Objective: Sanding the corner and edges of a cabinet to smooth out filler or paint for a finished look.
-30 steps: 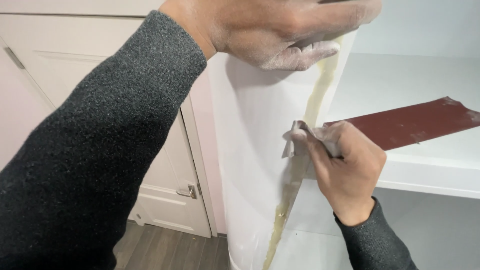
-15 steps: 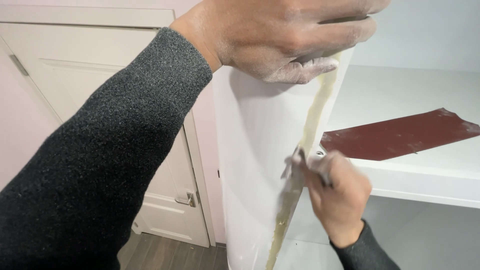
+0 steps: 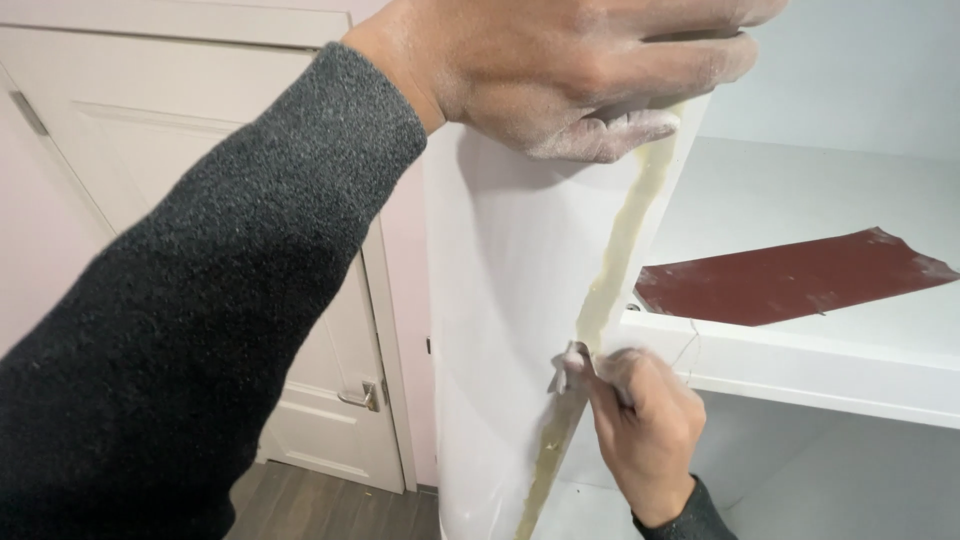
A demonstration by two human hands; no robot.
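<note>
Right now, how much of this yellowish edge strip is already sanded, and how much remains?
Nothing looks finished: the edge strip shows yellowish filler along its whole visible length. In hand: the right hand presses a folded sanding scrap low on it, while the dusty left hand steadies the panel. A red sandpaper sheet lies on the shelf.

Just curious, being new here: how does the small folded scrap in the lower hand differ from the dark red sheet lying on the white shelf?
The small grey folded scrap is pinched in the right hand against the cabinet's yellowish edge strip; the dark red flat sheet lies loose on the white shelf, untouched and far larger.
</note>
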